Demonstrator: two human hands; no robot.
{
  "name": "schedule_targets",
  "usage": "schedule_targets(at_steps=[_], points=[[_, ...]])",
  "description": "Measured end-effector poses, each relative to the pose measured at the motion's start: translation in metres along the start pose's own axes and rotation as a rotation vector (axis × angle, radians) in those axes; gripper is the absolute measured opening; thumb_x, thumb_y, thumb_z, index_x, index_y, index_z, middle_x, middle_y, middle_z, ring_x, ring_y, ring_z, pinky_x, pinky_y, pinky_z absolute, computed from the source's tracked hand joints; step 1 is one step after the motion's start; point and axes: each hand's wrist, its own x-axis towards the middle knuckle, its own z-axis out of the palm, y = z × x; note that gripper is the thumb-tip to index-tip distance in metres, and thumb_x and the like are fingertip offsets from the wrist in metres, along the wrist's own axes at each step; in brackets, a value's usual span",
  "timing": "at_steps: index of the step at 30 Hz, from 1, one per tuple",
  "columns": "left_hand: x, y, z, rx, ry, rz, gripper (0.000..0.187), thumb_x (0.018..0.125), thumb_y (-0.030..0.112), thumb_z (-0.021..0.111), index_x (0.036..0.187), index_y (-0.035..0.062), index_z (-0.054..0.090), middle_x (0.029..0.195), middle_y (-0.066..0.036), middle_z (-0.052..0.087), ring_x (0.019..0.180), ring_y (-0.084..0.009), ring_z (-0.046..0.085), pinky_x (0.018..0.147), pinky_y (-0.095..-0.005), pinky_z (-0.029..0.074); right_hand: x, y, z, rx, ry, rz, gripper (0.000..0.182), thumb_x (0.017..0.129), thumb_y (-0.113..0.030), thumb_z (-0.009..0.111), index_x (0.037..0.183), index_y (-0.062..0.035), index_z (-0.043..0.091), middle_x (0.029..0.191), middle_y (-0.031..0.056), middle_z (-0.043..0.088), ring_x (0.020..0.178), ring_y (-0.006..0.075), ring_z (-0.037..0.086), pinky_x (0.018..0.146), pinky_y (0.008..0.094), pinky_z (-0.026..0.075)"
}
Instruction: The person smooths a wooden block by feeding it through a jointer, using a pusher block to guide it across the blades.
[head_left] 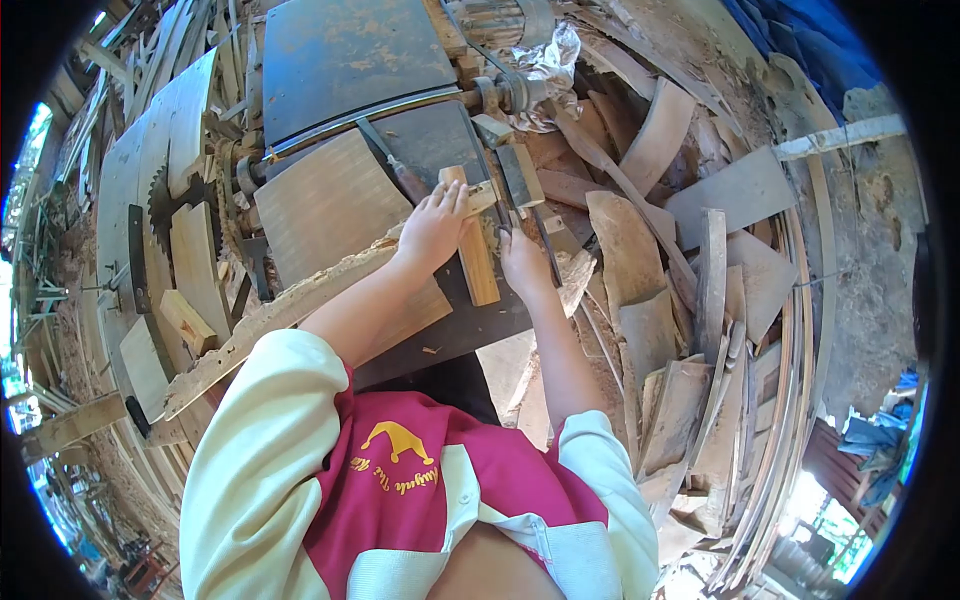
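My left hand [435, 225] is closed over a short wooden block [478, 265], where a long rough-edged wooden strip [290, 312] meets it. The strip runs down to the left beneath my left forearm. Just right of the block is my right hand [523, 262], its fingers curled together by the machine table's edge. A thin dark piece shows at its fingertips, too small to name. Beyond my left hand lies a hand tool with a brown handle [410, 182] and flat dark blade. A wide thin board [332, 205] rests on the dark machine table [415, 350].
A toothed circular saw blade [160, 205] stands exposed at left, near a loose wood block [188, 320]. A large metal plate [355, 65] covers the machine's far side. Offcuts [655, 345] are heaped on the right. A belt and pulley [515, 92] sit at the top.
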Motion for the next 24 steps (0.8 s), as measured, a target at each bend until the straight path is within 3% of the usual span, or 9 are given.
schedule_targets(at_steps=[4, 9, 13, 15, 19, 24], points=[[0.000, 0.000, 0.000, -0.011, 0.013, -0.004, 0.049, 0.084, 0.029, 0.050, 0.121, -0.0028, 0.042, 0.120, -0.016, 0.049, 0.112, -0.0284, 0.046, 0.091, -0.0353, 0.040, 0.001, 0.003, 0.004, 0.034, -0.021, 0.051, 0.036, 0.091, -0.032, 0.032, 0.089, -0.0023, 0.052, 0.085, 0.0234, 0.059, 0.084, 0.0405, 0.055, 0.072, 0.0486, 0.043], [0.000, 0.002, -0.002, -0.007, 0.004, -0.008, 0.049, 0.085, 0.029, 0.050, 0.121, -0.0025, 0.042, 0.120, -0.015, 0.049, 0.112, -0.0288, 0.046, 0.091, -0.0355, 0.040, 0.007, 0.010, -0.004, 0.169, -0.054, -0.115, 0.037, 0.091, -0.031, 0.033, 0.089, -0.0004, 0.054, 0.086, 0.0247, 0.058, 0.085, 0.0410, 0.055, 0.073, 0.0469, 0.043], [0.000, 0.001, -0.001, -0.011, 0.007, -0.003, 0.049, 0.085, 0.029, 0.049, 0.122, -0.0024, 0.041, 0.120, -0.016, 0.049, 0.113, -0.0292, 0.045, 0.092, -0.0359, 0.039, 0.005, 0.007, -0.002, 0.225, -0.055, -0.126, 0.038, 0.091, -0.031, 0.033, 0.087, 0.0001, 0.054, 0.085, 0.0248, 0.058, 0.084, 0.0410, 0.055, 0.073, 0.0472, 0.043], [-0.001, 0.000, 0.000, -0.014, 0.009, -0.006, 0.049, 0.085, 0.029, 0.049, 0.122, -0.0024, 0.041, 0.120, -0.016, 0.049, 0.113, -0.0294, 0.045, 0.092, -0.0360, 0.039, -0.002, -0.005, -0.006, 0.012, -0.015, 0.015, 0.037, 0.091, -0.031, 0.033, 0.085, 0.0001, 0.054, 0.084, 0.0247, 0.059, 0.082, 0.0409, 0.056, 0.072, 0.0476, 0.043], [0.000, 0.001, -0.001, -0.027, -0.012, -0.024, 0.049, 0.085, 0.029, 0.048, 0.121, -0.0025, 0.041, 0.119, -0.016, 0.050, 0.113, -0.0299, 0.045, 0.092, -0.0363, 0.039, -0.014, 0.010, -0.013, 0.012, -0.057, -0.025, 0.036, 0.091, -0.031, 0.033, 0.087, -0.0006, 0.053, 0.082, 0.0243, 0.059, 0.079, 0.0407, 0.056, 0.071, 0.0482, 0.043], [-0.002, 0.001, 0.001, -0.025, 0.005, -0.015, 0.048, 0.085, 0.029, 0.049, 0.120, -0.0027, 0.042, 0.119, -0.016, 0.050, 0.112, -0.0302, 0.046, 0.092, -0.0364, 0.039, -0.100, 0.024, -0.043, -0.071, -0.179, 0.102, 0.033, 0.091, -0.029, 0.036, 0.096, 0.0003, 0.051, 0.079, 0.0243, 0.058, 0.078, 0.0407, 0.056, 0.068, 0.0483, 0.041]])
